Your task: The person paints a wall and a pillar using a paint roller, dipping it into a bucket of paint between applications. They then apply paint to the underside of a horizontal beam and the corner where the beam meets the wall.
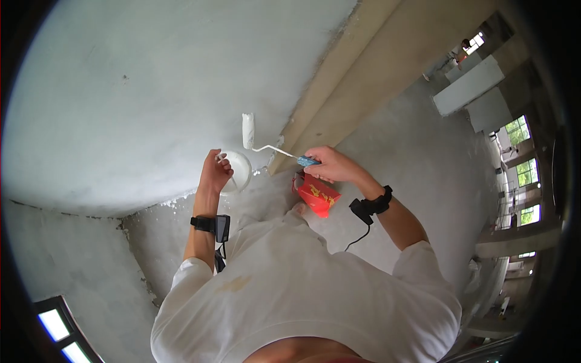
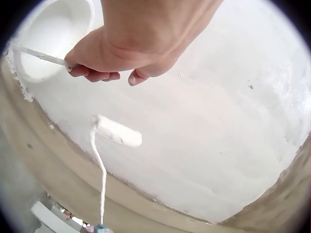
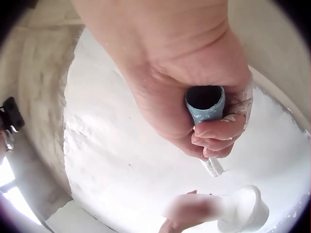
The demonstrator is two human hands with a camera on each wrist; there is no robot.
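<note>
My left hand (image 1: pixel 214 174) grips the thin handle (image 2: pixel 43 56) of a white bucket (image 1: pixel 243 173), its fingers curled round it. The bucket hangs beside that hand, and its pale inside shows in the left wrist view. In my right hand (image 1: pixel 334 165) is a paint roller, gripped by its blue handle (image 1: pixel 308 161). A bent white rod (image 2: pixel 103 179) runs from the handle to the white-coated roller sleeve (image 1: pixel 248 131). The sleeve is beyond the bucket and overlaps the pale wall (image 1: pixel 151 97) in the head view. White paint marks show on the right fingers (image 3: pixel 233 121).
A red bag (image 1: pixel 319 196) with yellow print is on the floor below my right hand. A brownish beam-like strip (image 1: pixel 339 78) borders the wall. Splashes of white lie along the wall's foot. Another person (image 1: pixel 463 53) is far off at upper right, near windows (image 1: pixel 527 172).
</note>
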